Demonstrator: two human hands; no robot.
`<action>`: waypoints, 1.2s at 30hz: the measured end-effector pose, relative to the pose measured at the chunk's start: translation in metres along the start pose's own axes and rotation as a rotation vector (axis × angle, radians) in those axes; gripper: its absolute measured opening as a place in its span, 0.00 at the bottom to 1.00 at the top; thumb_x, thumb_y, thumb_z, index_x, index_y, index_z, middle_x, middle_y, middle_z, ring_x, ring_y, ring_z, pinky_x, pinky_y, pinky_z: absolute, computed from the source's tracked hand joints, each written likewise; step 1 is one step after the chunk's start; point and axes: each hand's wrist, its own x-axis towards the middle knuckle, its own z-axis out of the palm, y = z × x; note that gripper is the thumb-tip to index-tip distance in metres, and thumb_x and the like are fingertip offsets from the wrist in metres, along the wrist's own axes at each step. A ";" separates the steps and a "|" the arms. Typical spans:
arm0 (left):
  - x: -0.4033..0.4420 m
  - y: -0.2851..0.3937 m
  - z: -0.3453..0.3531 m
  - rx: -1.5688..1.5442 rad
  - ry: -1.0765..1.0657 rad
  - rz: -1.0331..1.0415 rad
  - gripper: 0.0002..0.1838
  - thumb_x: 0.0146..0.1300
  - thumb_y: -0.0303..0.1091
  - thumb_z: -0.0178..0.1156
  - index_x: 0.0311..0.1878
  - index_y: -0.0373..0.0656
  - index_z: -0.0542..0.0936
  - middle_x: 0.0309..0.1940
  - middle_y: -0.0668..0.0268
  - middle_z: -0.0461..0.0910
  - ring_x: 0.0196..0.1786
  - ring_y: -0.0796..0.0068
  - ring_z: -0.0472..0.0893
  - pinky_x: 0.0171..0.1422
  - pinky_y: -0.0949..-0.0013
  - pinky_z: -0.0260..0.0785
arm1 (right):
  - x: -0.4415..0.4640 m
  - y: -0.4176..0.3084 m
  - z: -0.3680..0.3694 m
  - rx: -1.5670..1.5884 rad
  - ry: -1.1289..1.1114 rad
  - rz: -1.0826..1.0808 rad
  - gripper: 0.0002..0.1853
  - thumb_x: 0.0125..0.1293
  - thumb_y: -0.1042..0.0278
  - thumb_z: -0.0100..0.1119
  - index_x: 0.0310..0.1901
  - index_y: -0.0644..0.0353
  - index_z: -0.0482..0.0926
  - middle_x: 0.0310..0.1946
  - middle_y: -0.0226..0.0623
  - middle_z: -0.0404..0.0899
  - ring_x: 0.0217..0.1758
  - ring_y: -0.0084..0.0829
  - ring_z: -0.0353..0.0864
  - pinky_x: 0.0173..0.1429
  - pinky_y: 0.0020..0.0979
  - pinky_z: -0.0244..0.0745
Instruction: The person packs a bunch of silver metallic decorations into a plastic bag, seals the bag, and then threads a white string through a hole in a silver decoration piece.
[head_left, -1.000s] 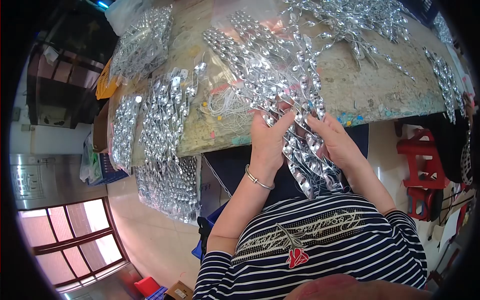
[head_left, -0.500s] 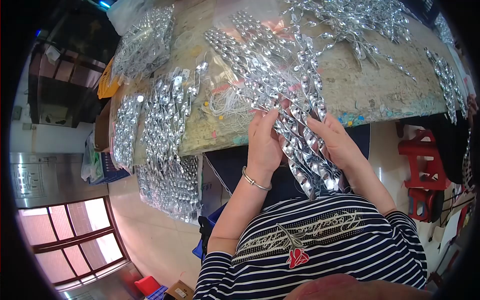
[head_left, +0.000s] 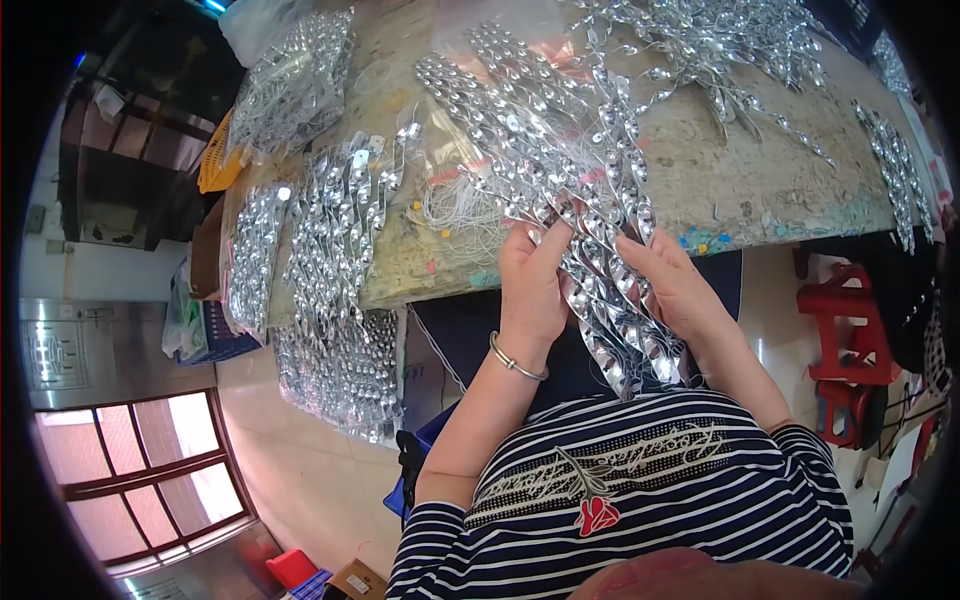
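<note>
A bundle of shiny silver twisted strips [head_left: 610,290] runs from the worktable [head_left: 780,190] down over its front edge towards the striped shirt. My left hand [head_left: 533,285] is closed on the left side of the bundle, thumb on top near the table edge. On the right side, my right hand [head_left: 682,290] grips the same strips, its thumb lying across them and its other fingers hidden underneath. The upper part of the bundle fans out over the table, beside a tangle of white string [head_left: 460,212].
More silver strips [head_left: 340,220] hang over the table's left edge, with a bagged pile [head_left: 295,85] behind them. Another heap [head_left: 720,45] lies at the back right. A yellow basket [head_left: 217,155] stands far left; a red stool [head_left: 848,325] is on the floor at right.
My left thumb has shifted slightly right and across the strips. My right hand keeps almost the same hold, and the bundle has barely moved.
</note>
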 end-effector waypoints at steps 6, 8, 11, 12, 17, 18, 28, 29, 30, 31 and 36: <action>0.005 -0.010 -0.015 0.433 0.006 0.180 0.16 0.70 0.38 0.47 0.52 0.37 0.73 0.44 0.62 0.78 0.45 0.74 0.78 0.49 0.70 0.72 | -0.001 0.000 0.002 -0.047 -0.017 -0.001 0.20 0.69 0.61 0.51 0.59 0.60 0.63 0.40 0.30 0.78 0.32 0.13 0.76 0.28 0.18 0.72; 0.001 -0.002 -0.003 -0.066 -0.029 -0.013 0.14 0.69 0.36 0.51 0.50 0.36 0.73 0.43 0.63 0.78 0.42 0.75 0.78 0.45 0.70 0.72 | -0.001 -0.004 0.003 -0.176 -0.002 -0.009 0.22 0.69 0.62 0.50 0.61 0.60 0.61 0.41 0.29 0.77 0.31 0.13 0.76 0.26 0.18 0.71; 0.002 -0.004 0.000 -0.004 -0.023 0.025 0.15 0.67 0.36 0.53 0.50 0.34 0.73 0.43 0.61 0.79 0.43 0.72 0.80 0.45 0.68 0.74 | 0.000 -0.004 0.000 -0.225 -0.154 0.043 0.29 0.69 0.60 0.49 0.67 0.60 0.53 0.42 0.30 0.77 0.32 0.14 0.73 0.26 0.18 0.69; 0.005 -0.006 -0.020 0.091 -0.097 -0.031 0.20 0.70 0.38 0.48 0.58 0.34 0.69 0.51 0.58 0.76 0.52 0.66 0.77 0.56 0.62 0.71 | 0.000 -0.004 0.002 -0.306 -0.129 0.070 0.29 0.69 0.58 0.49 0.67 0.61 0.53 0.42 0.30 0.77 0.32 0.14 0.72 0.27 0.20 0.70; 0.010 -0.009 -0.027 0.078 -0.235 -0.058 0.34 0.65 0.46 0.53 0.69 0.39 0.57 0.64 0.49 0.64 0.65 0.55 0.66 0.68 0.54 0.60 | -0.005 -0.009 0.006 -0.403 -0.216 0.049 0.31 0.70 0.54 0.47 0.65 0.68 0.55 0.46 0.37 0.74 0.43 0.25 0.73 0.40 0.28 0.76; 0.011 -0.009 -0.025 -0.013 -0.252 -0.107 0.36 0.63 0.46 0.55 0.69 0.38 0.57 0.64 0.47 0.64 0.65 0.53 0.66 0.69 0.53 0.60 | 0.000 -0.003 0.004 -0.359 -0.287 0.030 0.31 0.70 0.53 0.47 0.65 0.67 0.55 0.46 0.38 0.73 0.43 0.25 0.73 0.40 0.28 0.75; 0.020 -0.008 0.000 -0.077 -0.414 -0.040 0.39 0.57 0.46 0.59 0.69 0.44 0.57 0.50 0.54 0.74 0.53 0.60 0.75 0.59 0.58 0.70 | -0.015 -0.020 0.002 -0.386 -0.320 0.054 0.27 0.70 0.46 0.42 0.51 0.66 0.74 0.40 0.31 0.76 0.38 0.21 0.73 0.39 0.26 0.72; 0.019 -0.009 0.002 -0.086 -0.421 -0.076 0.40 0.56 0.45 0.60 0.69 0.44 0.57 0.49 0.55 0.74 0.52 0.60 0.75 0.59 0.59 0.70 | -0.021 -0.023 0.002 -0.414 -0.292 0.047 0.29 0.70 0.43 0.41 0.52 0.66 0.74 0.41 0.31 0.76 0.39 0.22 0.72 0.40 0.27 0.72; 0.016 -0.007 0.009 -0.093 -0.425 -0.111 0.40 0.55 0.44 0.61 0.69 0.44 0.57 0.47 0.56 0.75 0.50 0.61 0.75 0.58 0.59 0.70 | -0.025 -0.028 0.001 -0.419 -0.285 0.038 0.30 0.70 0.43 0.41 0.52 0.66 0.74 0.41 0.32 0.76 0.40 0.22 0.72 0.41 0.27 0.72; 0.015 -0.006 0.014 -0.098 -0.426 -0.147 0.40 0.54 0.43 0.62 0.69 0.43 0.57 0.46 0.56 0.75 0.49 0.62 0.76 0.58 0.60 0.69 | -0.029 -0.030 0.000 -0.422 -0.278 0.030 0.30 0.70 0.42 0.41 0.52 0.66 0.73 0.42 0.32 0.76 0.41 0.23 0.72 0.41 0.28 0.72; 0.024 -0.015 0.034 -0.154 -0.490 -0.212 0.46 0.48 0.42 0.67 0.69 0.44 0.56 0.51 0.49 0.74 0.55 0.48 0.75 0.61 0.52 0.69 | -0.038 -0.027 -0.010 -0.415 -0.172 -0.030 0.34 0.68 0.36 0.40 0.46 0.66 0.77 0.33 0.33 0.76 0.33 0.22 0.72 0.33 0.25 0.68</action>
